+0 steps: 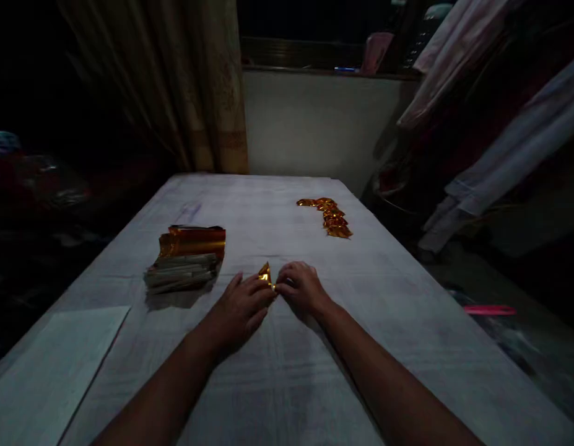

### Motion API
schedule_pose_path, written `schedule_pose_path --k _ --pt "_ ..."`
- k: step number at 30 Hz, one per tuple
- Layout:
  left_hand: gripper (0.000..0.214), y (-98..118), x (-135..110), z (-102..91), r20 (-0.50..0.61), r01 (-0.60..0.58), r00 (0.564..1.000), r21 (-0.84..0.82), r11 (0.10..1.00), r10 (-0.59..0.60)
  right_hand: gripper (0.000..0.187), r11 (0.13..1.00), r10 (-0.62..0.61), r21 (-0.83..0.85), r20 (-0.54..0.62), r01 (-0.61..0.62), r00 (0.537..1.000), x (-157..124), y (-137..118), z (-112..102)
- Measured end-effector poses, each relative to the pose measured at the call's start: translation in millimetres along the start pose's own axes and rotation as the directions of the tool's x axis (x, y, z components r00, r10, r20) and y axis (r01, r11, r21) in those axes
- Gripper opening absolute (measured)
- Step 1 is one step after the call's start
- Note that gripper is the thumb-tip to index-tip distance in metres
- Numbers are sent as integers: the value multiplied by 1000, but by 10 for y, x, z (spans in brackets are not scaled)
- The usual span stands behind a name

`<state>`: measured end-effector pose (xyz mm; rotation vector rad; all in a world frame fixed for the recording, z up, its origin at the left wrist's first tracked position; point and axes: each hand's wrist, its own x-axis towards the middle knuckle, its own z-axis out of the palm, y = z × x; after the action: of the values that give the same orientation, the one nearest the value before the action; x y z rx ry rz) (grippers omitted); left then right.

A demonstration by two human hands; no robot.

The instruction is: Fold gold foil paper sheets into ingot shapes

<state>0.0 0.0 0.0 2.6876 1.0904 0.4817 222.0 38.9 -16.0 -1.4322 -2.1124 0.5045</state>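
- White cloth-covered tabletop [379, 353], filling most of the lower frame.
- Stack of shiny gold foil sheets [196, 240], left of centre, with a bundle of greyish strips [182, 274] against its near side.
- Left hand [244, 305], lower centre: its fingers lie over the foil's lower left part; I cannot tell whether this grip is clamped.
- Right hand [301, 286], just right of it: thumb and fingertips together, pinching the foil's right end.
- Small pointed piece of shiny gold foil [265, 272], centre of the frame, between both grips, its tip rising beyond the left fingers.
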Motion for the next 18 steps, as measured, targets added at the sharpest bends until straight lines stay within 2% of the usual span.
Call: schedule_pose_path --k 8,18 --pt "42 22 -3 34 -53 -11 999 17 1000 12 8 1000 -7 15 -44 8 999 -10 21 37" --pt "46 27 -29 39 -36 -31 999 13 999 31 7 1000 -22 12 -58 22 998 -15 30 53"
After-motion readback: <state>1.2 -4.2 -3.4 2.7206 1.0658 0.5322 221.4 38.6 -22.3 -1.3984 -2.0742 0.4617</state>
